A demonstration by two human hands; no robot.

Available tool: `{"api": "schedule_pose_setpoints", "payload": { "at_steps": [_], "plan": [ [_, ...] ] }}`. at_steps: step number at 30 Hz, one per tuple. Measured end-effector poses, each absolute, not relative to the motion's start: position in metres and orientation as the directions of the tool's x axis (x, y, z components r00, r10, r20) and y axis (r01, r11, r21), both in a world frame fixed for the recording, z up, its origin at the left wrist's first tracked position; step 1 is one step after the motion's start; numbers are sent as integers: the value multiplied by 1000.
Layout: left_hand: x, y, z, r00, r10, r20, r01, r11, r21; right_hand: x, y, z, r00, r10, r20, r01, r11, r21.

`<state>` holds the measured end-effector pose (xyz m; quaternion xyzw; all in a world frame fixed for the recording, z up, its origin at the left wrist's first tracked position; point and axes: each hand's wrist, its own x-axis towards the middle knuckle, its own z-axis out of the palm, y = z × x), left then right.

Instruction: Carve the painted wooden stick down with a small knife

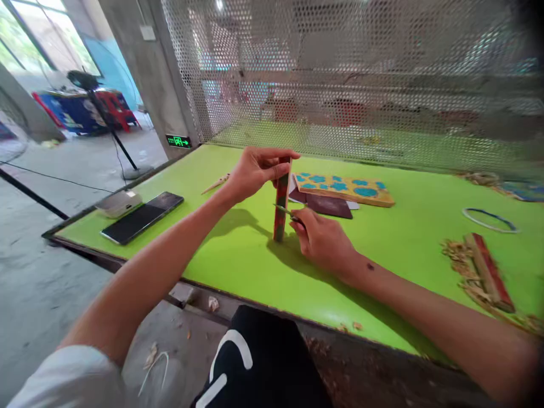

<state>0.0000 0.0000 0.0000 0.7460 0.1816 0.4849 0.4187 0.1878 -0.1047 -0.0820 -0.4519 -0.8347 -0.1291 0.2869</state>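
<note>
1. Centrally in the head view, a dark red and green strip (281, 195) is held on end, nearly upright, its lower end at the green counter (238, 258).
2. The left hand (259, 173) pinches the strip near its top, the thumb on the near face, the index finger stretched over the upper end.
3. The right hand (321, 241) is closed around the handle of a small knife (284, 209); the blade crosses the strip below the left hand. Whether the edge bites into the wood cannot be told.
4. Just behind the right hand, a yellow board (346, 195) with blue-green patches lies partly on a maroon booklet (329, 207); white paper (352, 205) shows from beneath.
5. On the person's left, a phone (142, 218) lies flat beside a pale case (119, 205); a slender pointed piece (216, 184) lies nearer the left hand.
6. On the right, a red-faced block (488, 272) lies among curled shavings (459, 258); a thin ring (488, 220) lies beyond it.
7. A perforated screen (361, 73) rises behind; a lit green exit sign (178, 141) is mounted low on the pillar (147, 73) at its left.
</note>
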Motion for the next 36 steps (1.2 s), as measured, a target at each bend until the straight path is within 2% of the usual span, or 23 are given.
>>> {"api": "schedule_pose_setpoints", "payload": {
  "at_steps": [14, 22, 25, 28, 32, 36],
  "plan": [
    [-5, 5, 1, 492, 676, 548, -141, -560, 817, 190, -119, -83, -438, 780, 447, 854, 517, -64],
    [-13, 12, 1, 510, 711, 484, -140, -486, 863, 194, -122, -79, -474, 805, 357, 856, 516, -27],
    [-10, 8, -2, 549, 719, 425, -211, -373, 903, 194, -122, -78, -463, 820, 336, 867, 498, -21],
    [2, -4, -3, 565, 742, 361, -346, -184, 920, 194, -121, -76, -456, 832, 316, 875, 485, -14],
    [20, -23, 1, 483, 835, 263, -458, -15, 889, 193, -121, -75, -468, 830, 303, 871, 490, 2],
    [25, -28, 4, 384, 910, 155, -524, 77, 848, 190, -122, -74, -485, 820, 304, 864, 504, 20]
  ]
}}
